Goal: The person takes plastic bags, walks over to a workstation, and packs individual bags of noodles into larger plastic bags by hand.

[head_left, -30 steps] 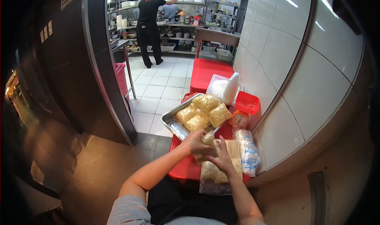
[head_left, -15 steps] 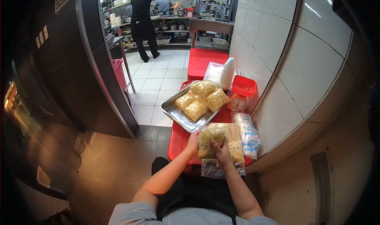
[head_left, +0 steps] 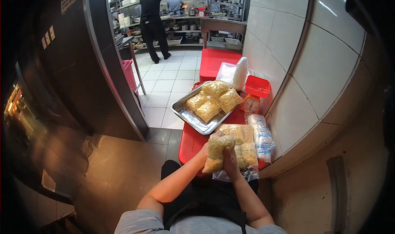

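Both hands grip one clear bag of pale, greenish shredded food, upright above the near edge of the red table. My left hand wraps its left side, with the fingers partly hidden behind it. On its right side my right hand is closed, thumb against the plastic. Just beyond and to the right lies a flat clear pack of several similar portions. A metal tray with several filled bags stands farther back.
An orange scale with a red pan stands by the tiled wall, behind a roll of plastic bags. A white plastic bag is beyond the tray. A person in black stands at the far shelves.
The bag in my hands first showed as a blur near the tray, then faced me broadly over the flat pack. Now it is turned narrower and held slightly nearer my body.
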{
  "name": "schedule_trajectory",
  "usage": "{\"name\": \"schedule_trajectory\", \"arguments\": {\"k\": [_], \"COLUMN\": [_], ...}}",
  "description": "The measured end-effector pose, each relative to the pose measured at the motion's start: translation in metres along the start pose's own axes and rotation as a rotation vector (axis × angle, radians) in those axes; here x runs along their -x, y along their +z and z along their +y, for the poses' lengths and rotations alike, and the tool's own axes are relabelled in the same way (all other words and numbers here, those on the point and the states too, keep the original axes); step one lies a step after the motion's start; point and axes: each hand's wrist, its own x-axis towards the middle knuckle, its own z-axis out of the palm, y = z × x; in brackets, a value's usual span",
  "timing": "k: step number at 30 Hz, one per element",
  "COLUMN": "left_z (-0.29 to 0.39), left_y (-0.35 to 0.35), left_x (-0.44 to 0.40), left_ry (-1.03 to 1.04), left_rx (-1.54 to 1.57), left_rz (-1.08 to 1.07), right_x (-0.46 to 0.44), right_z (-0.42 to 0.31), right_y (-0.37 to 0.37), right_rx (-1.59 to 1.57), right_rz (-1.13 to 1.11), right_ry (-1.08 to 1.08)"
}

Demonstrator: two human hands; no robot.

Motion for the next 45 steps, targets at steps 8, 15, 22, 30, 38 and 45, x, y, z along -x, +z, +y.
{"name": "schedule_trajectory", "arguments": {"k": [8,15,22,30,38,45], "left_z": [0.072,0.053,0.023,0.031,0.018,0.026], "left_y": [0.036,0.085,0.082,0.072,0.07,0.075], "left_x": [0.011,0.057,0.059,0.048,0.021,0.045], "left_ry": [-0.617,0.116,-0.093,0.055,-0.089,0.084], "left_rx": [-1.482,-1.025,-1.587,-1.548,-1.128,-1.405], "left_rz": [0.056,-0.031,-0.418,-0.522,-0.365,-0.392], "right_x": [0.06,0.097,0.157,0.163,0.166,0.156], "right_z": [0.041,-0.016,-0.053,-0.008,-0.028,-0.019], "right_y": [-0.023,-0.106,-0.111,-0.085,-0.097,-0.097], "right_rx": [-0.57,-0.269,0.099,-0.347,-0.592,-0.638], "right_rz": [0.004,0.257,0.053,0.104,0.076,-0.042], "right_ry": [0.47,0.382,0.419,0.736,0.714,0.81]}}
